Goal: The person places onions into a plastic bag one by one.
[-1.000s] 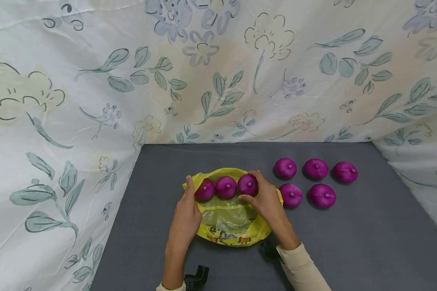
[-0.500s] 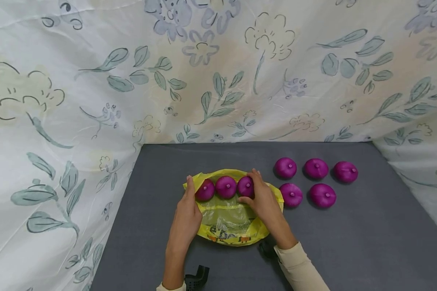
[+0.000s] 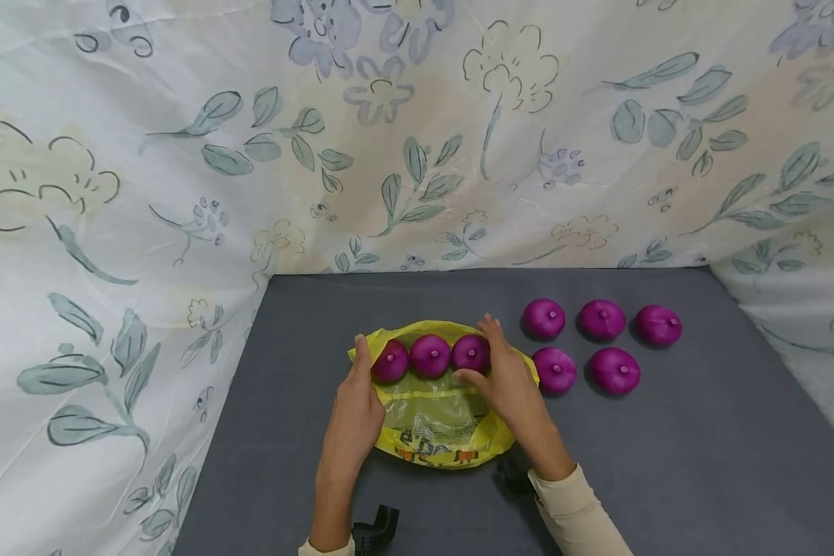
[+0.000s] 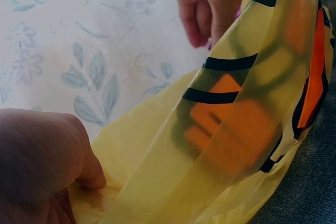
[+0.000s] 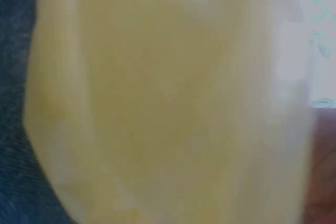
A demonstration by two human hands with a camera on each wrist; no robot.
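Observation:
A yellow plastic bag [image 3: 434, 417] with printed lettering lies with its mouth spread. Three red onions sit in a row in its mouth: a left onion [image 3: 391, 361], a middle onion [image 3: 431, 356] and a right onion [image 3: 470, 353]. My left hand [image 3: 356, 421] pinches the bag's left edge; in the left wrist view, the left hand [image 4: 47, 156] grips the yellow film. Around the right onion curve the thumb and fingers of my right hand [image 3: 514, 386], which partly hide it. Bag film [image 5: 168, 103] covers most of the blurred right wrist view.
Several more red onions lie right of the bag in two rows, the nearest onion [image 3: 554, 371] close to its edge and the farthest onion [image 3: 659, 325] to the right. The dark grey tabletop [image 3: 702, 463] meets a floral cloth [image 3: 417, 154] at the back and sides.
The right hand and the right onion shift slightly left, then back right. In the latest frame its fingers reach a little higher beside that onion. The left hand stays at the bag's edge.

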